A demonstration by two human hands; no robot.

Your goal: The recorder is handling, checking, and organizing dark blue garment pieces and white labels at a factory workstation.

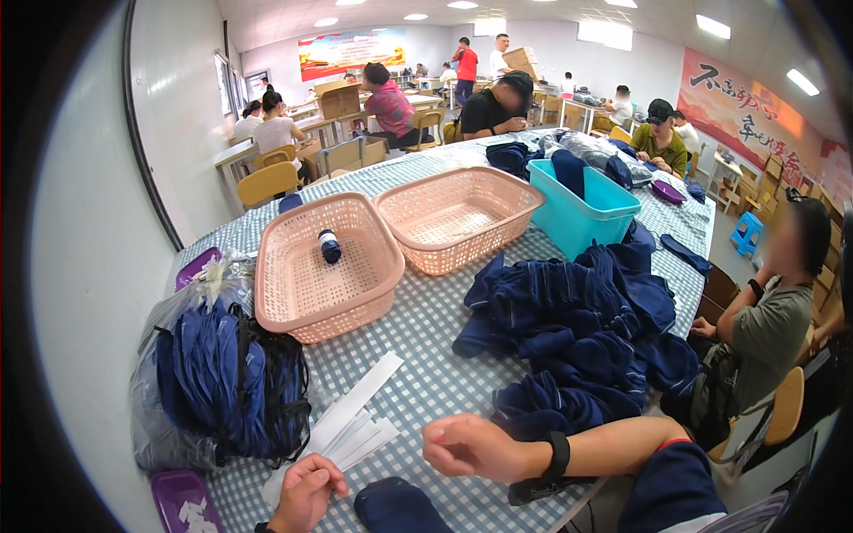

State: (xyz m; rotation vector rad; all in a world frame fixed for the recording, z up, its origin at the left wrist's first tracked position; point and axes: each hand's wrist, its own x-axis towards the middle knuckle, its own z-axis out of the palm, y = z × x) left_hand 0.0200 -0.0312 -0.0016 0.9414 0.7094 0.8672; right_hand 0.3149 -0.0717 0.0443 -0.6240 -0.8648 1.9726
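My left hand [306, 494] is at the near edge, fingers curled, beside a fan of white paper strips [360, 433]. My right hand [473, 446], with a black band on its wrist, hovers over the checked cloth, fingers bent inward. The inside of each hand is hidden, so I cannot see what either holds. Between and below them lies a flat, rounded piece of navy fabric [400, 506]. A big heap of navy fabric pieces [569, 329] lies beyond my right hand. One navy roll with a white band [330, 246] sits in the left pink basket [378, 298].
A second pink basket [444, 259] and a turquoise bin [586, 218] stand farther back. At left is a plastic bag with bundled navy straps and fabric [227, 382]; a purple tray [173, 497] holds small white pieces. A seated person [773, 320] is at the table's right.
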